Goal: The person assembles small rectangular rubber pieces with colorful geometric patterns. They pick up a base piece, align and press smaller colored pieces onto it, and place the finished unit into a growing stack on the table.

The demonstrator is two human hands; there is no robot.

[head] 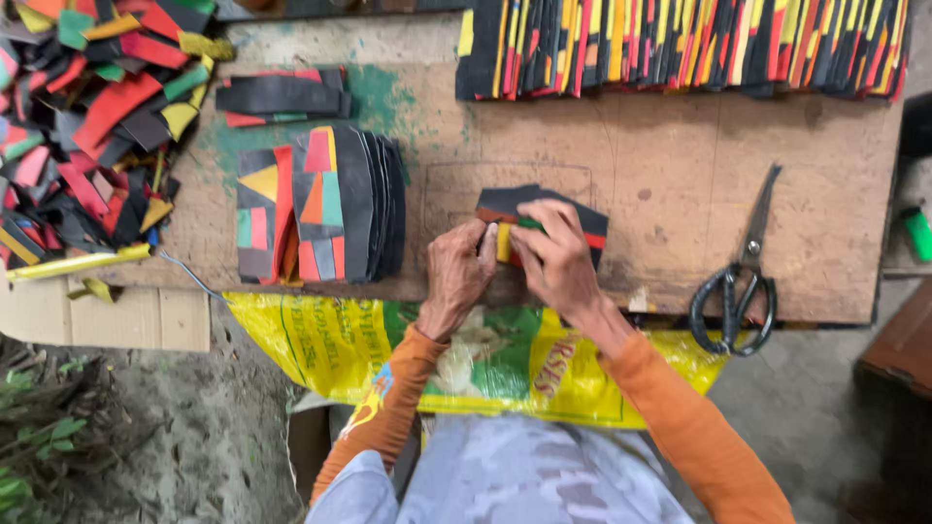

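Both hands, left point(458, 272) and right point(555, 257), pinched a yellow strip point(504, 243) onto the black patch point(544, 202), holding it aligned on the board point(680, 194).

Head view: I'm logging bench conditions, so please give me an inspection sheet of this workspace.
Surface: worn brown board, green paint stains.
Job's things: dark patchwork piece with red, yellow and green strips, under both hands.
Clutter: loose offcut heap, finished stack, row of pieces, scissors.
Grippers: left hand and right hand press the piece; neither visibly gripping.
Cables: nothing seen.
Surroundings: yellow sack, cardboard, dirt ground.
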